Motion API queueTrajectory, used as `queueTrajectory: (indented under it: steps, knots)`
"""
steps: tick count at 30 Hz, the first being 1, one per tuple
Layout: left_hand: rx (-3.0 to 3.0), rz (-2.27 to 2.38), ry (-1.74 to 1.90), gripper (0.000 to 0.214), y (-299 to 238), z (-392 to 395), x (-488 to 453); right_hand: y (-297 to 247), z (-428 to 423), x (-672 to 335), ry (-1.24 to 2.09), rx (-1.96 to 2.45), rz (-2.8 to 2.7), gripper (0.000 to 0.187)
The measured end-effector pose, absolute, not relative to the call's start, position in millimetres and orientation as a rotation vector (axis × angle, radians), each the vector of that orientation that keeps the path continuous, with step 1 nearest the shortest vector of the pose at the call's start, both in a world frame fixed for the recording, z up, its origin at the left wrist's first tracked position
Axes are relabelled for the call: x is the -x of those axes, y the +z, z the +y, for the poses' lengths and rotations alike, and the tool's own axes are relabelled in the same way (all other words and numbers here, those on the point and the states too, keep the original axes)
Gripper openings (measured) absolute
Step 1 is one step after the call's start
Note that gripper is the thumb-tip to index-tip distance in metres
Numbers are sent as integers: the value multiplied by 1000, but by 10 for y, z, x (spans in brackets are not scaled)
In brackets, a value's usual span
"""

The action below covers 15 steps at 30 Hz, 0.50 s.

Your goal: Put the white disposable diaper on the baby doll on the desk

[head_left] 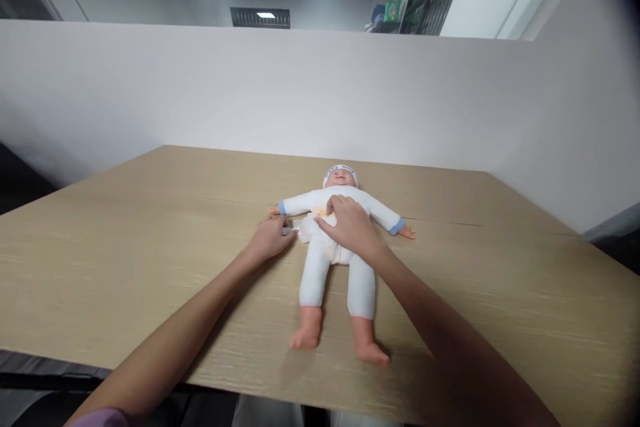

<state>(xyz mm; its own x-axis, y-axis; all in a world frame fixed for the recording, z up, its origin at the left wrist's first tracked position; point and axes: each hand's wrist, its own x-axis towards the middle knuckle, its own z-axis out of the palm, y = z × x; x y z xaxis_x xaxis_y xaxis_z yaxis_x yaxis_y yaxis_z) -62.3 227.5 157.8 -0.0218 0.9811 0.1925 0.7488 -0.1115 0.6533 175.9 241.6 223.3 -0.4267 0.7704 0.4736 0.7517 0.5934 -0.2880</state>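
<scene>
A baby doll [336, 260] in a white suit with blue cuffs and a white cap lies on its back on the wooden table [150, 233], arms spread, bare feet toward me. My left hand [273, 237] is at the doll's side, fingers closed on a white tab of what looks like a diaper [306, 229] at its waist. My right hand [350, 225] rests on the doll's belly and chest, fingers pressed down on the fabric there.
A white partition wall [250, 87] stands behind the table and along its right side. The table's near edge [280, 395] runs close below the doll's feet. Ceiling lights and dark windows show above the partition.
</scene>
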Motion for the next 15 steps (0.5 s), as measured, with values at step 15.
queueTrajectory:
  steps: [15]
  knots:
    - [-1624, 1343, 1242, 37, 1969, 2433, 171, 2197, 2520, -1691, 113, 1349, -2286, 28]
